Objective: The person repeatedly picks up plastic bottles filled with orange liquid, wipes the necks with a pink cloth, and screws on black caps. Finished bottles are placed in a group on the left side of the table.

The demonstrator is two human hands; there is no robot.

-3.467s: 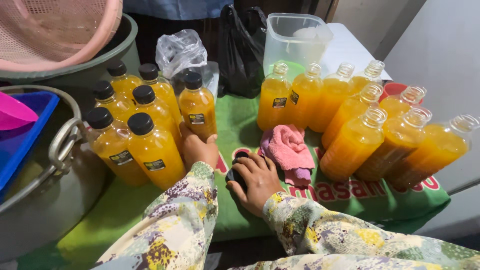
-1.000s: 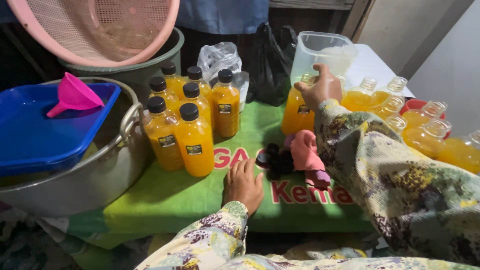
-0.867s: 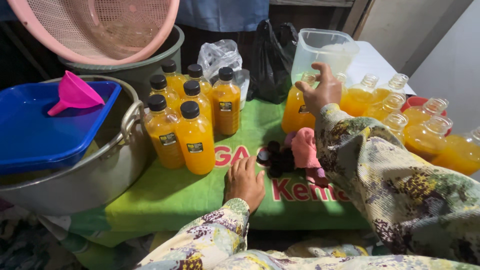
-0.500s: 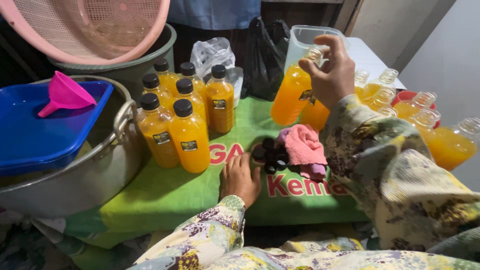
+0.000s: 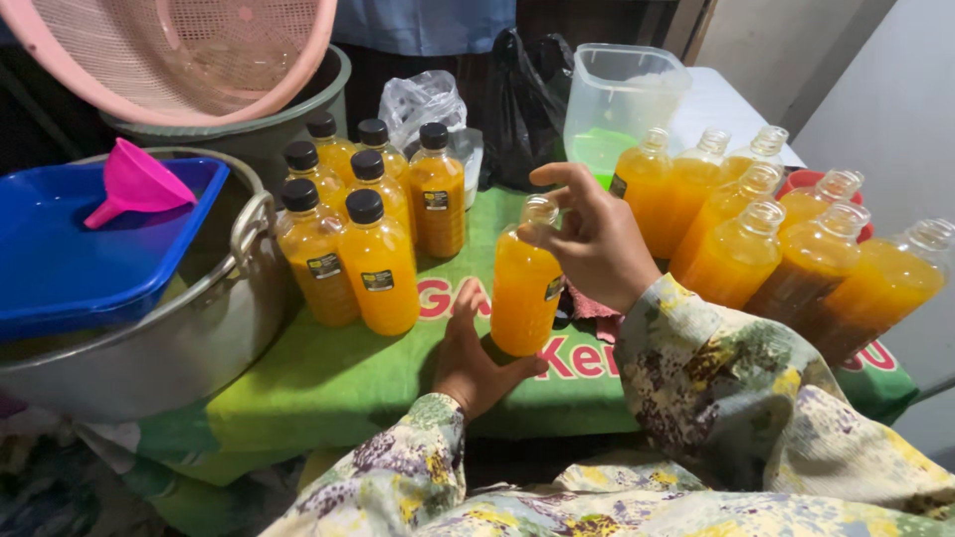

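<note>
Capped juice bottles (image 5: 378,261) stand left on the green cloth (image 5: 328,368). Your left hand (image 5: 476,350) lies open, touching the uncapped orange juice bottle's (image 5: 524,285) base; your right hand (image 5: 597,239) pinches its neck, with more uncapped bottles (image 5: 796,261) behind.

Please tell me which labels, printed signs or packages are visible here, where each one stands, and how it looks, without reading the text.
Small dark label: on the front capped bottle, rectangular.
Small dark label: on the uncapped bottle between the left hand and right hand.
Green cloth: covers the table, large red lettering.
Clear plastic bag: crumpled, behind the capped bottles.
</note>
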